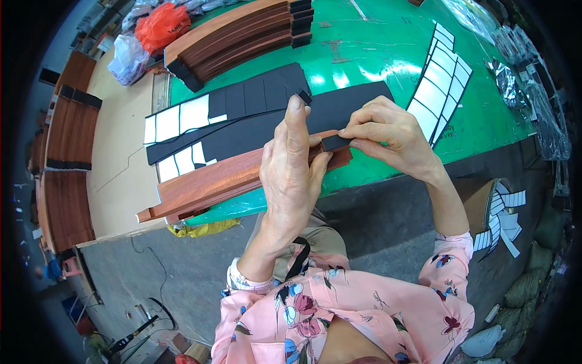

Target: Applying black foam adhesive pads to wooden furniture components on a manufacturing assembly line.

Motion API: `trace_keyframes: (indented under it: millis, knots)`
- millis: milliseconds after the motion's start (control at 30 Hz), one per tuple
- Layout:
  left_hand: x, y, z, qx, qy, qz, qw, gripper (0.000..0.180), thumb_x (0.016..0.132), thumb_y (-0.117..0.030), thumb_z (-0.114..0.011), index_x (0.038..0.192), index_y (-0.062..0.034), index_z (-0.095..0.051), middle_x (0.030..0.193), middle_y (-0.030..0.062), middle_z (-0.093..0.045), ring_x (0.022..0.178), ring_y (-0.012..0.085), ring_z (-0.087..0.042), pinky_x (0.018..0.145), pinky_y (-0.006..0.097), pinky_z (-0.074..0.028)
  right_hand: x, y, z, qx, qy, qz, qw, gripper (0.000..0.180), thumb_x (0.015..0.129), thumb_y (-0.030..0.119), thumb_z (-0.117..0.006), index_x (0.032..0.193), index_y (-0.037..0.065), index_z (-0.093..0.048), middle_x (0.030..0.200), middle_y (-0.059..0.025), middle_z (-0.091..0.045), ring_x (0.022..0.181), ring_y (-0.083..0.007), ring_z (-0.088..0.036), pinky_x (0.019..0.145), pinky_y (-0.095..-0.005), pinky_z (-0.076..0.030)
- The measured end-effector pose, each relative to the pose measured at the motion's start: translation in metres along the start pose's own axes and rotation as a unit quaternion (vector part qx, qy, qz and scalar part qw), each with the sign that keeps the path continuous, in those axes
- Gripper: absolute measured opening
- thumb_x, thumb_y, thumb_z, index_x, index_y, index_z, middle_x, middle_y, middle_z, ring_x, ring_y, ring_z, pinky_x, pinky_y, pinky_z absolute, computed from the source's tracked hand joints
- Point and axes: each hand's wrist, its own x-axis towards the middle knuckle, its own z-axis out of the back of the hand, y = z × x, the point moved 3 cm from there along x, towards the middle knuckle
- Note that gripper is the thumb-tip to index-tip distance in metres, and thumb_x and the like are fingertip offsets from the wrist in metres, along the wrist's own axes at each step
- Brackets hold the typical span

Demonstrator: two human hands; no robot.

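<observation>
A reddish-brown wooden moulding (209,185) lies along the near edge of the green table. My left hand (285,170) closes around it near its right end, one finger pointing up. A small black piece (305,97) shows at that fingertip; whether it sticks there I cannot tell. My right hand (388,136) pinches the edge of a black foam strip (337,143) that lies across the moulding's right end. Behind my hands are dark foam sheets (345,102) and a partly peeled sheet with white backing pieces (194,113).
Several wooden mouldings with black-wrapped ends (239,39) are stacked at the back of the green table (364,54). White-backed strips (439,82) lie at right. More mouldings (70,158) line the left. Below right stands a bin (485,200) with white scraps.
</observation>
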Motion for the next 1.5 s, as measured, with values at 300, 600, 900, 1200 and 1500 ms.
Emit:
trace_keyframes:
  millis: [300, 600, 900, 1200, 1500]
  knots:
    - [0.001, -0.001, 0.000, -0.011, 0.002, 0.007, 1.000, 0.101, 0.069, 0.010, -0.067, 0.144, -0.0141, -0.004, 0.118, 0.0188, -0.052, 0.080, 0.0208, -0.065, 0.063, 0.030, -0.057, 0.000, 0.000, 0.001, 0.000, -0.004, 0.003, 1.000, 0.022, 0.069, 0.004, -0.071, 0.090, 0.008, -0.068, 0.086, -0.0037, -0.060, 0.080, -0.0202, -0.056, 0.066, -0.0293, -0.049]
    - [0.000, 0.000, 0.000, -0.008, 0.000, 0.003, 1.000, 0.100, 0.070, 0.010, -0.067, 0.144, -0.0147, -0.005, 0.118, 0.0187, -0.052, 0.081, 0.0209, -0.065, 0.064, 0.030, -0.057, -0.002, -0.001, 0.003, 0.013, 0.000, -0.007, 1.000, 0.023, 0.069, 0.003, -0.071, 0.091, 0.008, -0.068, 0.087, -0.0041, -0.060, 0.081, -0.0206, -0.056, 0.067, -0.0295, -0.049]
    - [-0.001, 0.001, -0.002, -0.028, -0.014, 0.013, 0.999, 0.097, 0.065, 0.010, -0.068, 0.143, -0.0123, -0.014, 0.116, 0.0186, -0.053, 0.085, 0.0238, -0.062, 0.069, 0.034, -0.051, 0.000, 0.000, 0.001, 0.007, -0.001, 0.008, 1.000, 0.022, 0.069, 0.004, -0.071, 0.090, 0.007, -0.067, 0.086, -0.0042, -0.060, 0.080, -0.0206, -0.056, 0.066, -0.0301, -0.049]
    - [0.000, -0.002, 0.001, -0.006, 0.008, 0.006, 1.000, 0.100, 0.069, 0.011, -0.067, 0.144, -0.0134, -0.005, 0.116, 0.0186, -0.053, 0.082, 0.0212, -0.065, 0.064, 0.031, -0.056, -0.001, -0.004, -0.001, 0.037, 0.013, -0.003, 0.999, 0.025, 0.068, 0.002, -0.071, 0.093, 0.005, -0.067, 0.087, -0.0044, -0.060, 0.080, -0.0193, -0.056, 0.065, -0.0287, -0.047]
    - [-0.002, -0.002, 0.000, -0.062, 0.039, 0.044, 0.996, 0.090, 0.075, 0.008, -0.063, 0.144, -0.0100, -0.007, 0.100, 0.0143, -0.061, 0.084, 0.0212, -0.064, 0.072, 0.031, -0.054, -0.015, -0.011, 0.000, 0.083, -0.030, -0.062, 0.994, 0.030, 0.071, 0.014, -0.072, 0.099, 0.005, -0.066, 0.095, -0.0084, -0.064, 0.085, -0.0237, -0.060, 0.072, -0.0322, -0.048]
